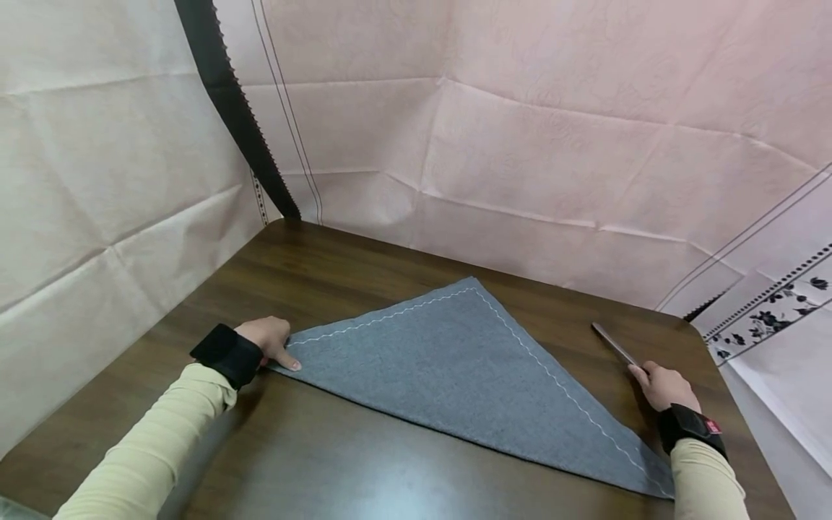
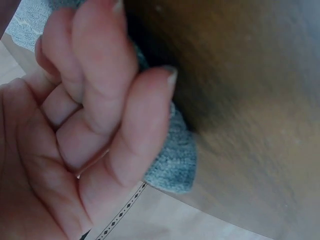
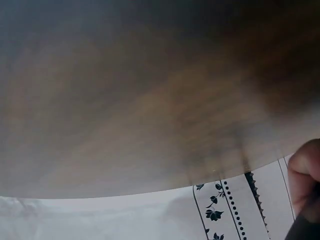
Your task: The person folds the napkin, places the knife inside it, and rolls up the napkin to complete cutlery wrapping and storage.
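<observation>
Looking down over the counter [image 1: 312, 267], we see a grey cloth [image 1: 442, 368] lying flat on it in a broad triangle, with white stitching [image 1: 390, 315] along the two far sides and a longer plain edge toward us. Our left hand [image 1: 268, 339] grips the left corner, thumb laid on the upper face and fingers curled at the edge; in the left wrist view a bit of the corner pokes out past those fingers. How firmly it is held we cannot tell. Our right hand [image 1: 668, 388] has its fingers closed round a slim metal tool [image 1: 614, 344], which points away from us, well apart from the far tip of the cloth; whether it is a blade or something else we cannot make out. The right corner reaches our right sleeve [image 1: 705, 480], though touching or merely overlapped is hard to say.

We judge the cloth light, soft and limp, with enough weave to feel grippy rather than slippery, and hardly fragile. It looks doubled, with the fold probably along the plain edge, so the layers could slide apart if we dragged only the top one. We would take both layers together at a corner, or pinch the plain edge at two spread points, since a single hold would let it sag.
</observation>
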Demonstrator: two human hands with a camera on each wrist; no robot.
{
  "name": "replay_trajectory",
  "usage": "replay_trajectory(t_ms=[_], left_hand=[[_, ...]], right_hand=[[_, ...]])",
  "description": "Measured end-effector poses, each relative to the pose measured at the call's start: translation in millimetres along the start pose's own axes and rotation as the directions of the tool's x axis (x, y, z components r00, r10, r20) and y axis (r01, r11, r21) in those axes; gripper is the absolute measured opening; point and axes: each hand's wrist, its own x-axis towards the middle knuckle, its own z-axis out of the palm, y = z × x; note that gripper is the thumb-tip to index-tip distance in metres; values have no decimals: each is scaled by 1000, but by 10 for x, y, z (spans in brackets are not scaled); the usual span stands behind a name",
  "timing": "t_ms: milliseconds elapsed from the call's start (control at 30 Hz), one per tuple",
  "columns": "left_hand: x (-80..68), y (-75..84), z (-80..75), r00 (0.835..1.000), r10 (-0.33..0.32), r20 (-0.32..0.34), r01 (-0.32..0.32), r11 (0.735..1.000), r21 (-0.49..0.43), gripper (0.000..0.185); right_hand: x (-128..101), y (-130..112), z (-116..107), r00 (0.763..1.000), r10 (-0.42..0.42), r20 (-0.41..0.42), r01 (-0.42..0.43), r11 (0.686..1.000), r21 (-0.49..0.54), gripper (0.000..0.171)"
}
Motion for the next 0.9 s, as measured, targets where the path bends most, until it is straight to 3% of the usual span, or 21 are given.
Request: replay_trajectory(t_ms=[367,900], left_hand=[[-36,-6,10,999,12,-38,-12,1000,3,47],[-4,-30,25,999,27,-38,-26,999,29,49]], right_hand=[[-117,-36,-70,996,18,-83,-19,1000,-13,38],[-115,-165,-59,994,-25,-106,25,1000,-5,33]])
